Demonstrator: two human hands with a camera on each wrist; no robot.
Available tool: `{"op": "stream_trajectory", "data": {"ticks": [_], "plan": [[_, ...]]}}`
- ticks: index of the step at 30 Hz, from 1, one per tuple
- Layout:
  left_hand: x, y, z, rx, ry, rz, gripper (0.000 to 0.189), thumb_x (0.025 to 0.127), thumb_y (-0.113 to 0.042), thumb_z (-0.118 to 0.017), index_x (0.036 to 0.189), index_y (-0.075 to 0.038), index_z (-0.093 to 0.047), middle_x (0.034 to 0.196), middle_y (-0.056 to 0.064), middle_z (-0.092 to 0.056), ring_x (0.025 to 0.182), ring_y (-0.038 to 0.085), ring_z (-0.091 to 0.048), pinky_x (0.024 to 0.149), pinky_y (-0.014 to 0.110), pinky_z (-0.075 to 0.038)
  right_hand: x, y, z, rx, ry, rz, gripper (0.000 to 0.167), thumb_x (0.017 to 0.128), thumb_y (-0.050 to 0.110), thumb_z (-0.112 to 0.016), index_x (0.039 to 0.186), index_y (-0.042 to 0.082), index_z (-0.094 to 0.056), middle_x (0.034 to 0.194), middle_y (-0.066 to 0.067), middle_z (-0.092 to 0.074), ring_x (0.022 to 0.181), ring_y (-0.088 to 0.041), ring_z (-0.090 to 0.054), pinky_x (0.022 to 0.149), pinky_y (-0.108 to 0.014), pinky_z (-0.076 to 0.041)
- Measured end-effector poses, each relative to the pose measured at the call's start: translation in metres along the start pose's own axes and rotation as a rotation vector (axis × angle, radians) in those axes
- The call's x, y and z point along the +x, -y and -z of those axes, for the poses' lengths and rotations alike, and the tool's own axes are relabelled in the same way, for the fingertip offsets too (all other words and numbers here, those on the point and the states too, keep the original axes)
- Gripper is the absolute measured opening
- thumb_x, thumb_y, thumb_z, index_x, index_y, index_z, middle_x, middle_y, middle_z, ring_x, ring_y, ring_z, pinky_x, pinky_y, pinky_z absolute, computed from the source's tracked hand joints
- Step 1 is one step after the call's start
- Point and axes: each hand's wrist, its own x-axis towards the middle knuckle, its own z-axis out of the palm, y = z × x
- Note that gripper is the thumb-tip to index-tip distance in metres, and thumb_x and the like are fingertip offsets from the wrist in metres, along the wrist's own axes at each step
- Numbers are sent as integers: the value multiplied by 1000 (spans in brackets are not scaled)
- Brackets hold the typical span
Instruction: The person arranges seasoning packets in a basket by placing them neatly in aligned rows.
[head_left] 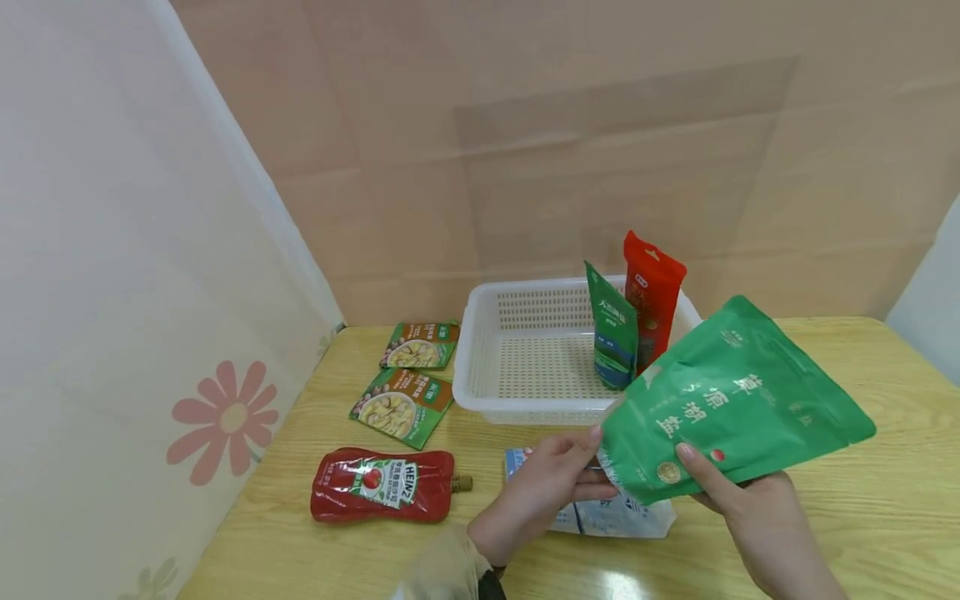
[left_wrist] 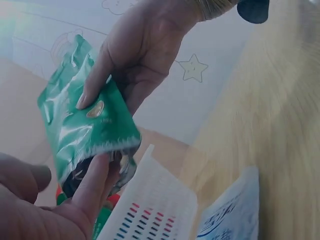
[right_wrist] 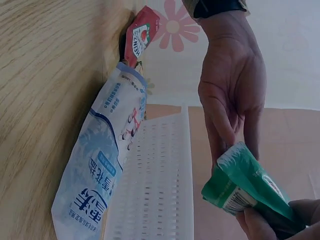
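A green stand-up pouch with white Chinese lettering [head_left: 735, 400] is held up, tilted, in front of the basket. My right hand [head_left: 757, 508] grips its lower side, thumb on the printed front and fingers behind. At the pouch's bottom end is my left hand [head_left: 551, 479]. In the left wrist view, an extended finger [left_wrist: 92, 187] of that hand presses into the bottom fold, with the thumb held away from it. A barcode shows on the pouch's underside [right_wrist: 237, 200] in the right wrist view. Beneath the hands lies a white and blue bag [head_left: 618, 517], partly covered by them.
A white perforated basket [head_left: 480, 350] stands at the back, with a smaller green pouch [head_left: 615, 333] and a red packet [head_left: 652, 292] upright at its right end. Left of it lie two soup-picture packets [head_left: 422, 346], and nearer, a red Heinz ketchup pouch [head_left: 382, 486].
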Motion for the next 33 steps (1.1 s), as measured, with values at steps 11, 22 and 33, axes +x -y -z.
{"op": "stream_trajectory", "data": {"ticks": [11,22,33], "plan": [[7,10,-4,-90,-252,-46,36,100,-28,-47,113,5,-53,109,14,-64,90,11,-66,85,26,-55,0,0,-20,-15,-36,116,39,93,9,-60,123,25,-43,106,20,-62,91,8,-60,72,-14,-52],[9,6,3,-133,-291,-115,26,102,-21,-43,104,3,-51,92,3,-61,77,2,-62,75,18,-54,1,23,-29,-394,-44,217,36,93,21,-62,125,17,-47,102,27,-57,89,8,-56,72,-16,-50],[13,9,10,-202,-321,-110,30,103,-20,-39,112,6,-51,98,5,-66,82,2,-64,75,15,-54,7,41,-50,-597,18,10,55,88,47,-63,119,2,-56,96,-6,-68,76,-10,-55,62,-23,-46]]}}
